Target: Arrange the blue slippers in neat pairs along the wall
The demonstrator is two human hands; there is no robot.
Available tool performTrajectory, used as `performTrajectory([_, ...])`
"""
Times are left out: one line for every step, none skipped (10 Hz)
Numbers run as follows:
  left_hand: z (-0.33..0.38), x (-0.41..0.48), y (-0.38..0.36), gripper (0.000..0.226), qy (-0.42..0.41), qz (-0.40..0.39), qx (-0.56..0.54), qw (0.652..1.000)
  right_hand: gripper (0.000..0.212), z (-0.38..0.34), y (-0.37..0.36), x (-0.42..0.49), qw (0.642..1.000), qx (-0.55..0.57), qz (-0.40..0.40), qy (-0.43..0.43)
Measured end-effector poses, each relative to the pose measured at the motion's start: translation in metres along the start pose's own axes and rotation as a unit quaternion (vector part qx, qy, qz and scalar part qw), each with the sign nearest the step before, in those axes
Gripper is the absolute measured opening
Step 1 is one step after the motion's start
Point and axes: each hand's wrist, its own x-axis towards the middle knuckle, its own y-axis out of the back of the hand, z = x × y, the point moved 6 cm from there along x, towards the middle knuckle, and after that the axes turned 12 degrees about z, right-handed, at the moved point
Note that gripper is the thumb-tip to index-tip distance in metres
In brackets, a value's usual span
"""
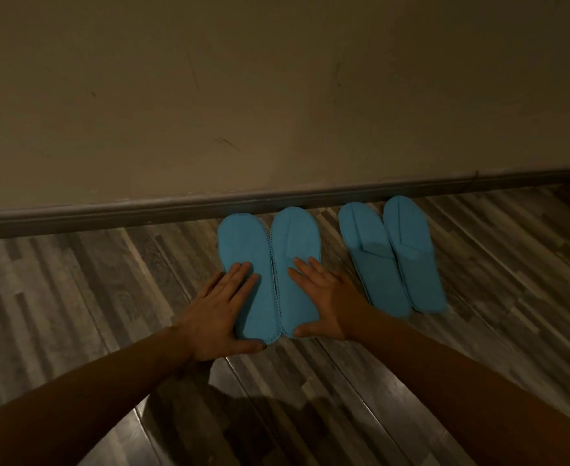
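Two pairs of flat blue slippers lie on the floor against the baseboard. The left pair sits side by side and touching: its left slipper (243, 243) shows a plain surface, its right slipper (293, 237) a strap seam. My left hand (221, 307) lies flat on the left slipper's outer edge, thumb curled round its near end. My right hand (324, 297) presses flat on the right slipper's near half, fingers spread. The right pair (391, 250) lies apart from my hands, slightly angled, straps facing up.
A beige scuffed wall (276, 95) with a dark baseboard (108, 215) runs across the view. The floor (75, 297) is grey wood-pattern planks. My arms cast a shadow on the planks near me.
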Motion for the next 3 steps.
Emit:
performTrajectory([0.001,0.004,0.015,0.124,0.025,0.030,-0.004,0.999,0.117,-0.001,0.018,-0.001,0.998,-0.014,0.055,-0.017])
performTrajectory([-0.003,0.013,0.033,0.120,0.050,0.066,-0.002,0.997,0.116,0.000,0.040,0.001,0.992,-0.045,0.117,-0.030])
performTrajectory([-0.003,0.025,0.056,0.117,0.074,0.095,0.015,0.993,0.115,-0.003,0.063,0.000,0.982,-0.065,0.172,-0.051])
